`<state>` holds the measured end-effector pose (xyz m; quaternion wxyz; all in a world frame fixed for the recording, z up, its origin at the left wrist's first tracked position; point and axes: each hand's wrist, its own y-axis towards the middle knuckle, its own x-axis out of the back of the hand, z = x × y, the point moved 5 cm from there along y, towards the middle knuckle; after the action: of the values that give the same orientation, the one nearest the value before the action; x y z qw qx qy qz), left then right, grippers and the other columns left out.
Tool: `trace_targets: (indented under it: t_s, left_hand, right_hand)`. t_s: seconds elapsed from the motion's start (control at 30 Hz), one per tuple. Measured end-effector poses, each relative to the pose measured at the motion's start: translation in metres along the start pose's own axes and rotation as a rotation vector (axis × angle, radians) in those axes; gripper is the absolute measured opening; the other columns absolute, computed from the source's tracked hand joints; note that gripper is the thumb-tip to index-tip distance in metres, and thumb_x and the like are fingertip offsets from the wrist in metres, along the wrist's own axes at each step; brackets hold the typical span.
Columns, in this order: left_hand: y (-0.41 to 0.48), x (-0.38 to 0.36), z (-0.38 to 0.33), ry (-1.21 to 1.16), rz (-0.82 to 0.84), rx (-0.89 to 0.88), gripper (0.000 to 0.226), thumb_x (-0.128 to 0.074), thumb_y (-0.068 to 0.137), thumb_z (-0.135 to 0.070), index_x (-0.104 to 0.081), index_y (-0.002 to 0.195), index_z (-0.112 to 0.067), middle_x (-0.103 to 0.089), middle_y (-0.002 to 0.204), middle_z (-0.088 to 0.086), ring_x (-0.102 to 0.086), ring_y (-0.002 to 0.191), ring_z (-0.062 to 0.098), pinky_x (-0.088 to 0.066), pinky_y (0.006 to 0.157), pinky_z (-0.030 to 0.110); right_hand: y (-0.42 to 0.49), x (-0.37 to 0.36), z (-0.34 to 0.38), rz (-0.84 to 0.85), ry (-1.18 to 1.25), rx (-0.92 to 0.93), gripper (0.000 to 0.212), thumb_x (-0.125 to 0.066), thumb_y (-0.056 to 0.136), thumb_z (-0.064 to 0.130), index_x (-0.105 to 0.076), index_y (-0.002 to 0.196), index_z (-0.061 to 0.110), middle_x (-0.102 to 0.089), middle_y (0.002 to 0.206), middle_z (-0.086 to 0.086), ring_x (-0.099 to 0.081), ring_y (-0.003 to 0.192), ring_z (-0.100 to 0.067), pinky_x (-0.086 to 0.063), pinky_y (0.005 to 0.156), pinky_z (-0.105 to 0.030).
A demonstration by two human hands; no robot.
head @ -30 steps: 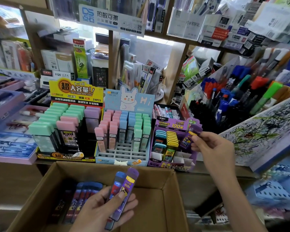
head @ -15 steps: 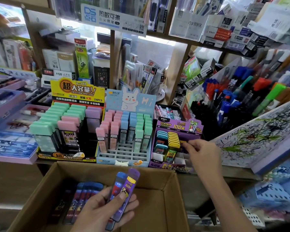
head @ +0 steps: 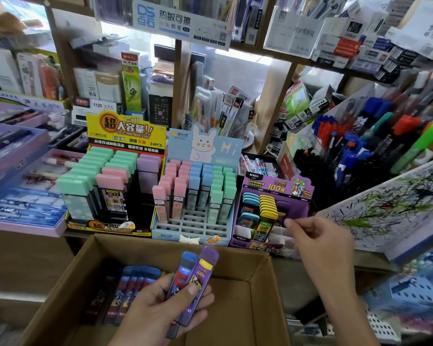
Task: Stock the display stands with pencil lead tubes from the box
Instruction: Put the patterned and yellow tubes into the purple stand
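Two tubes, one blue-capped and one purple-capped, lie fanned in my left hand, low in the middle of the frame over the box, with my thumb clamped across them. Spare tubes lie flat on the box floor at lower left. My right hand hovers at the front right of the purple stand, centre right. Its fingers are loosely curled round nothing I can see, and the forefinger tip is just beside the rightmost slots. Teal, yellow and purple caps stand in the stand's rear rows, while the white front slots are vacant, so I judge I am between placements. Next, the right hand should go to the left, pinch one tube by its cap and set it upright in a free slot of its colour. My right forearm reaches in from the lower right edge, and my left wrist rises from the bottom edge.
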<state>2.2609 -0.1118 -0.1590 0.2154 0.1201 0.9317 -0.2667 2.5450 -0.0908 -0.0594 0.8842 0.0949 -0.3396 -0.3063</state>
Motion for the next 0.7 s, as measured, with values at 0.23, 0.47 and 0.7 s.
trace_targets:
  t_s: [0.23, 0.47, 0.7]
  left_hand:
    - [-0.002, -0.003, 0.001, -0.006, -0.007, 0.01, 0.025, -0.079, 0.062, -0.013, -0.083, 0.086, -0.02, -0.078, 0.102, 0.018, -0.077, 0.094, 0.031, -0.063, 0.066, 0.038]
    - [-0.002, -0.003, 0.006, 0.017, -0.028, 0.016, 0.032, -0.083, 0.058, -0.011, -0.083, 0.089, -0.018, -0.079, 0.1, 0.016, -0.078, 0.085, 0.031, -0.062, 0.062, 0.039]
    - [-0.004, -0.002, 0.005, -0.091, -0.178, 0.023, 0.013, -0.072, 0.083, -0.009, -0.082, 0.075, -0.009, -0.078, 0.088, 0.022, -0.076, 0.075, 0.042, -0.062, 0.062, 0.051]
  right_hand:
    - [-0.066, -0.045, 0.015, 0.386, 0.427, -0.262, 0.004, -0.077, 0.087, 0.028, -0.08, 0.084, 0.029, -0.075, 0.072, -0.01, -0.056, 0.048, -0.018, -0.042, 0.039, -0.026]
    - [-0.104, -0.088, 0.029, 0.694, 0.592, -0.414, 0.005, -0.078, 0.089, 0.014, -0.08, 0.085, 0.012, -0.072, 0.07, -0.015, -0.061, 0.055, -0.018, -0.048, 0.046, -0.027]
    - [-0.092, -0.071, 0.023, 0.537, 0.704, -0.424, 0.007, -0.076, 0.085, 0.009, -0.076, 0.079, 0.005, -0.072, 0.073, -0.026, -0.063, 0.053, -0.025, -0.052, 0.043, -0.031]
